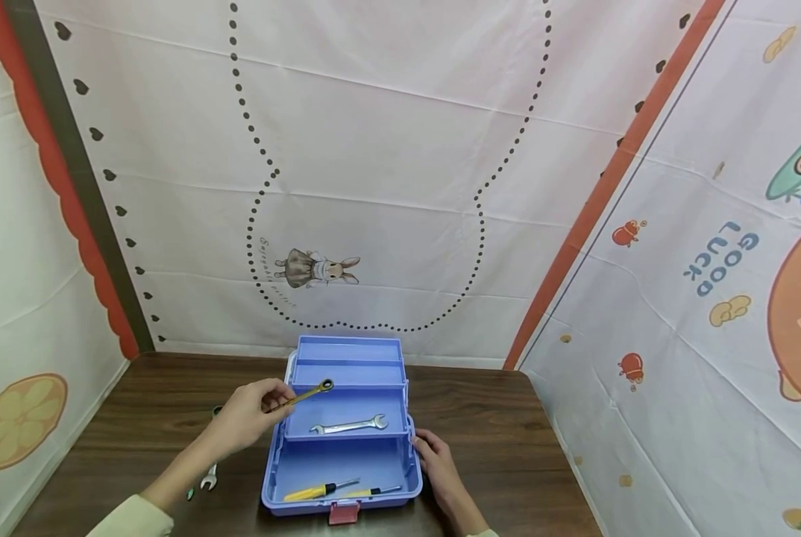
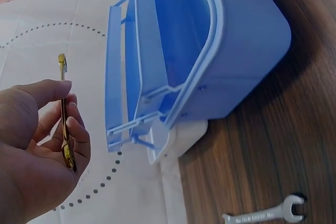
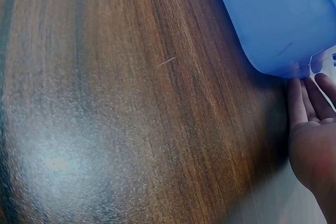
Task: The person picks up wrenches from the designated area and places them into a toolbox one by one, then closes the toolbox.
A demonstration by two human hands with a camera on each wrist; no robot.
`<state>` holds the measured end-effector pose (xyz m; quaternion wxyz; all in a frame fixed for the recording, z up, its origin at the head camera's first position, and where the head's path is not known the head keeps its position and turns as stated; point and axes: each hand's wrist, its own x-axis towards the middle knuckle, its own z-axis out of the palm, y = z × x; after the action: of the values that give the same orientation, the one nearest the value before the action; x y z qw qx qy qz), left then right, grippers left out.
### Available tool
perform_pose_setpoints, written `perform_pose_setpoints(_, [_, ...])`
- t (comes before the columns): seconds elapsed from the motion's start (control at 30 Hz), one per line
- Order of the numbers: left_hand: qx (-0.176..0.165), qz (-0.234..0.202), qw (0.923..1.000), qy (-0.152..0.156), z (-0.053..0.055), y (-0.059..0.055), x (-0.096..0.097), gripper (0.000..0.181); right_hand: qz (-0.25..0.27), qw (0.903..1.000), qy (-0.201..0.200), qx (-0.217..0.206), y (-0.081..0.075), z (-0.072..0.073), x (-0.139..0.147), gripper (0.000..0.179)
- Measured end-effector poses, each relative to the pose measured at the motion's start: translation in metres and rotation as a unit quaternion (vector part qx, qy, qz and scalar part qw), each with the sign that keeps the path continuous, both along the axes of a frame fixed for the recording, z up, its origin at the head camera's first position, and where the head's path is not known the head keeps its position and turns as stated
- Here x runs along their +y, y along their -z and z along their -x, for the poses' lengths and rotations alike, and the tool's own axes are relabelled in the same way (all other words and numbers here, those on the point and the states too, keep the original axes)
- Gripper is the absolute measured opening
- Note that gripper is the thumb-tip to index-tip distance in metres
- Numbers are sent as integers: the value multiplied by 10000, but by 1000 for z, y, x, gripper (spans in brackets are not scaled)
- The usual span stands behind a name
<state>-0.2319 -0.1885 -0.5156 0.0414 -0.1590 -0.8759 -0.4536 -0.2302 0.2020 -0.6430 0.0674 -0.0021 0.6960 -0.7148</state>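
Note:
My left hand (image 1: pixel 246 414) pinches a gold ratchet wrench (image 1: pixel 303 395) between thumb and fingers, its ring end over the left side of an open blue toolbox (image 1: pixel 347 456). In the left wrist view the gold wrench (image 2: pixel 63 114) stands apart from the box. A silver open-ended wrench (image 1: pixel 350 426) lies in the toolbox's lower tray. Two yellow-handled screwdrivers, one larger (image 1: pixel 309 492) and one smaller (image 1: pixel 372 492), lie in the bottom. My right hand (image 1: pixel 443 470) touches the toolbox's right side; in the right wrist view its fingers (image 3: pixel 297 103) are straight against the blue wall.
Left of the toolbox, partly hidden by my left forearm, a silver wrench (image 1: pixel 209 477) lies on the brown wooden table (image 1: pixel 481 418). A small green item (image 1: pixel 190 494) is beside it. A pink latch (image 1: pixel 344 512) hangs at the box's front. Printed cloth (image 1: pixel 400 261) surrounds the table.

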Motion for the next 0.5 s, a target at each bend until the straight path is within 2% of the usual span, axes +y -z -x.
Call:
perform_pose_setpoints(0.17, [-117, -99, 9998, 99, 5, 9, 12, 10, -77, 10000, 43, 8, 0, -2, 1, 41])
perform_pose_setpoints(0.33, [-245, -140, 9996, 35, 7, 18, 22, 10, -18, 9999, 32, 95, 1, -2, 1, 46])
perform_pose_setpoints(0.5, [-271, -138, 9994, 158, 8, 21, 29, 11, 40, 9996, -5, 265, 1, -3, 1, 51])
